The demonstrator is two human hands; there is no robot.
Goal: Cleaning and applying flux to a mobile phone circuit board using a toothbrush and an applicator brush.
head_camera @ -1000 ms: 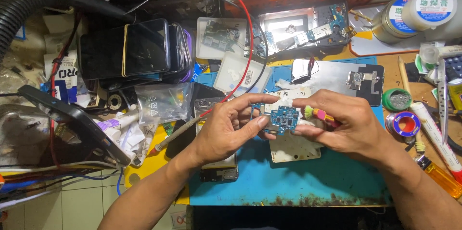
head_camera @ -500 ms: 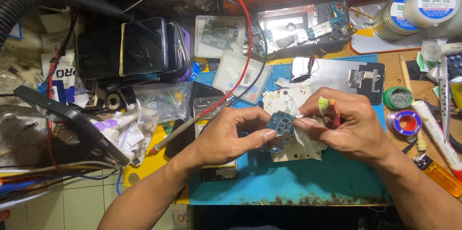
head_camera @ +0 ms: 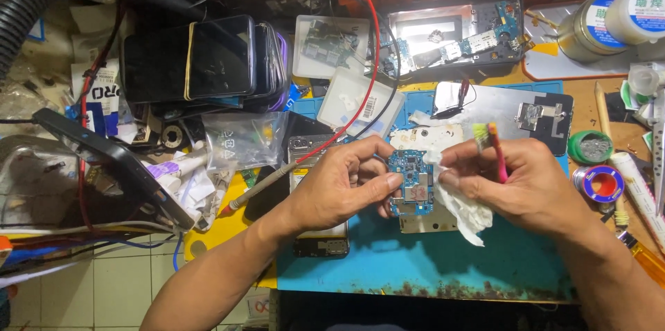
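Two hands over blue mat [head_camera: 429, 268]: left hand [head_camera: 343, 182] pinches circuit board [head_camera: 410, 182] steady; right hand [head_camera: 516, 182] presses tissue [head_camera: 460, 210] against board, brush [head_camera: 493, 147] gripped alongside.

Two bare forearms are showing in the head view, one coming in from about seven o'clock, the other from about four o'clock. Neither arm is wearing a sleeve — nothing is covering them from the frame edge to the wrist. The left hand [head_camera: 339, 189] is wearing no glove, ring or wristband, and the right hand [head_camera: 523, 189] is likewise showing no glove, watch or strap. Fingernails are looking short and unpainted — as far as the view is letting one tell.
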